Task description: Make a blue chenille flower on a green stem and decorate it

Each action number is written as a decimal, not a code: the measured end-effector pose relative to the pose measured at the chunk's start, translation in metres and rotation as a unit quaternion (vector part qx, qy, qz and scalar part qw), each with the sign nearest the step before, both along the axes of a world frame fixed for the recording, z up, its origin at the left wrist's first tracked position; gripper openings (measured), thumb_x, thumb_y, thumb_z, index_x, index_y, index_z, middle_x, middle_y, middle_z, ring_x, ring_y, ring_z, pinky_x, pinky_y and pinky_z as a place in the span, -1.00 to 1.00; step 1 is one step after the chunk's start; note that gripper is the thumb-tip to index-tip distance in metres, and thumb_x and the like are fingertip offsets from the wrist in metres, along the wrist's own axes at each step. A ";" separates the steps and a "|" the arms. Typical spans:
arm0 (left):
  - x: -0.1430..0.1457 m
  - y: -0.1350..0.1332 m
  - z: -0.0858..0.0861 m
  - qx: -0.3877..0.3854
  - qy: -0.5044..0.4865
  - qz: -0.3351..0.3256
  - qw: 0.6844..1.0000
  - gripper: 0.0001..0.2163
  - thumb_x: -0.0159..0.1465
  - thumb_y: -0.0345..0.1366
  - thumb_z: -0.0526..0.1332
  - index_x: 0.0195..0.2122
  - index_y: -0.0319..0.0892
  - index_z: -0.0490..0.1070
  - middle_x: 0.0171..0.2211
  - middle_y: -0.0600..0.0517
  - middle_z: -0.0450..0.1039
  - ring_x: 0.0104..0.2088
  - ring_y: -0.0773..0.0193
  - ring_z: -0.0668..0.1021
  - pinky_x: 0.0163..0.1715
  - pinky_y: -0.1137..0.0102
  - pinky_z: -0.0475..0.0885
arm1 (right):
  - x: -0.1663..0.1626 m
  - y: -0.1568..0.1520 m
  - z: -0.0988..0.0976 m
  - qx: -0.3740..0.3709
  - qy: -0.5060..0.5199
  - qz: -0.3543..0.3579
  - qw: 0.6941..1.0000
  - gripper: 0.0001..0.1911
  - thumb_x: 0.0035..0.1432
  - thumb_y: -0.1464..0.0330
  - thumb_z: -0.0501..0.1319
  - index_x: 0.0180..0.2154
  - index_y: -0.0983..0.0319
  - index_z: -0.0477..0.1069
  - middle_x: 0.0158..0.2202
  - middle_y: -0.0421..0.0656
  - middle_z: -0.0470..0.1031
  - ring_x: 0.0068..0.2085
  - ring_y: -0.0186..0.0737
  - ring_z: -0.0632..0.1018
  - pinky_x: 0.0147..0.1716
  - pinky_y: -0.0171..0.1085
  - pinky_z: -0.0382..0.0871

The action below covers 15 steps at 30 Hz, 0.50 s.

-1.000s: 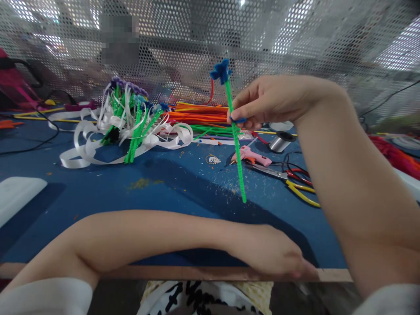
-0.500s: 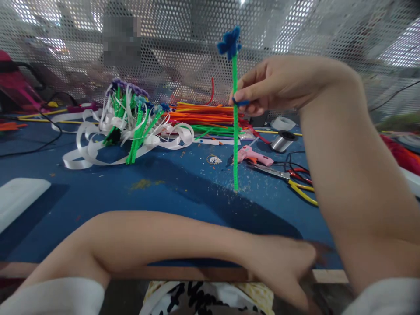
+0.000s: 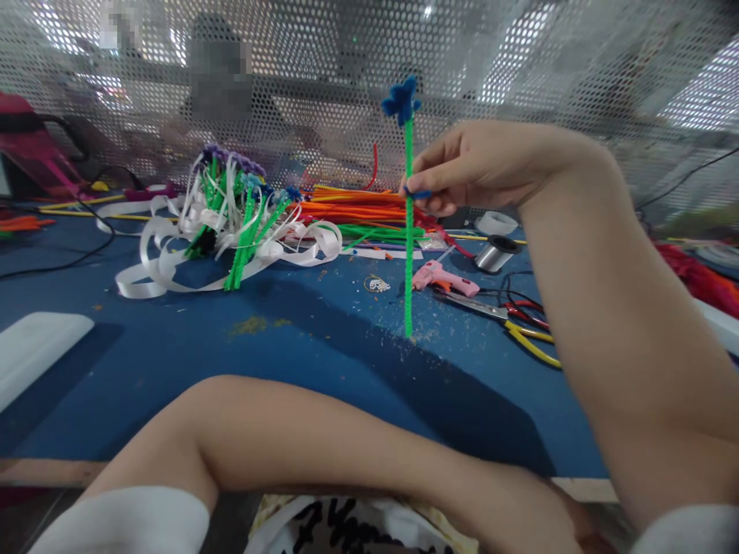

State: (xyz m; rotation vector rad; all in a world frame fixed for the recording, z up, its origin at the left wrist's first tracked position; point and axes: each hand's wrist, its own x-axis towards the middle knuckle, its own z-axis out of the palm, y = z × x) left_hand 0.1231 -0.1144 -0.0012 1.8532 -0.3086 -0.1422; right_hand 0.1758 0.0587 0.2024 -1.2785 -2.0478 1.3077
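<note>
In the head view, the glue gun (image 3: 447,278) lies on the blue table (image 3: 323,346), its nozzle end to the left. Just left of it and rising above it, the right hand (image 3: 456,173) pinches the flower (image 3: 409,231) partway up its green stem between thumb and fingers. The flower is upright, blue head on top; whether the stem's lower end touches the table, I cannot tell. A short blue strip (image 3: 419,195) crosses the stem at the fingertips.

The left hand (image 3: 569,521) is well below the glue gun and to its right, past the table's near edge and partly out of the picture; I cannot tell whether it is clenched or grasping anything.

Right beside the glue gun, toward the viewer, are the scissors (image 3: 534,342), with yellow and red handles. The wire spool (image 3: 493,255) is behind it to the right, the tape roll (image 3: 496,223) farther back. Small white beads (image 3: 379,284) lie to its left. Orange stems (image 3: 352,206) and green stems (image 3: 375,231) are piled behind it. Well left are a bunch of flowers (image 3: 248,215) and white ribbon (image 3: 144,288).
</note>
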 end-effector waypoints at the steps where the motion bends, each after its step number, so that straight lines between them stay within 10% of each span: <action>1: -0.008 0.005 0.004 -0.010 0.036 0.049 0.998 -0.69 0.11 -0.41 0.22 -0.75 -0.09 0.25 -0.51 -0.15 0.42 -0.30 0.10 0.53 -0.43 0.33 0.40 | 0.003 0.000 -0.001 0.003 0.001 -0.003 1.000 -0.94 0.26 0.51 0.30 -0.31 0.35 0.54 -0.50 -0.20 0.55 -0.55 -0.49 0.49 -0.53 -0.53 0.46; 6: -0.033 0.028 0.006 -0.054 0.124 0.171 0.976 -0.85 0.28 -0.25 0.15 -0.34 -0.16 0.48 -0.47 -0.06 0.42 -0.33 0.14 0.50 -0.31 0.29 0.42 | 0.014 0.002 0.000 0.007 0.020 -0.008 1.000 -0.95 0.27 0.49 0.30 -0.27 0.36 0.55 -0.48 -0.19 0.56 -0.51 -0.50 0.50 -0.49 -0.54 0.47; 12: -0.067 0.064 0.002 -0.101 0.161 0.276 0.942 -0.63 0.44 -0.24 -0.21 0.06 -0.23 0.28 -0.57 0.22 0.02 -0.64 0.39 0.24 -0.53 0.47 0.30 | 0.017 -0.007 0.004 0.014 0.031 -0.062 0.998 -0.86 0.28 0.56 0.25 -0.34 0.34 0.54 -0.57 -0.24 0.49 -0.56 -0.51 0.48 -0.52 -0.54 0.44; 15: -0.071 0.061 0.009 -0.115 0.149 0.322 0.928 -0.68 0.41 -0.24 -0.08 0.08 -0.20 0.31 -0.48 0.18 0.19 -0.60 0.43 0.32 -0.51 0.49 0.34 | 0.015 -0.006 0.006 0.020 0.029 -0.070 0.997 -0.84 0.30 0.57 0.23 -0.34 0.36 0.54 -0.56 -0.22 0.51 -0.57 -0.50 0.49 -0.54 -0.54 0.45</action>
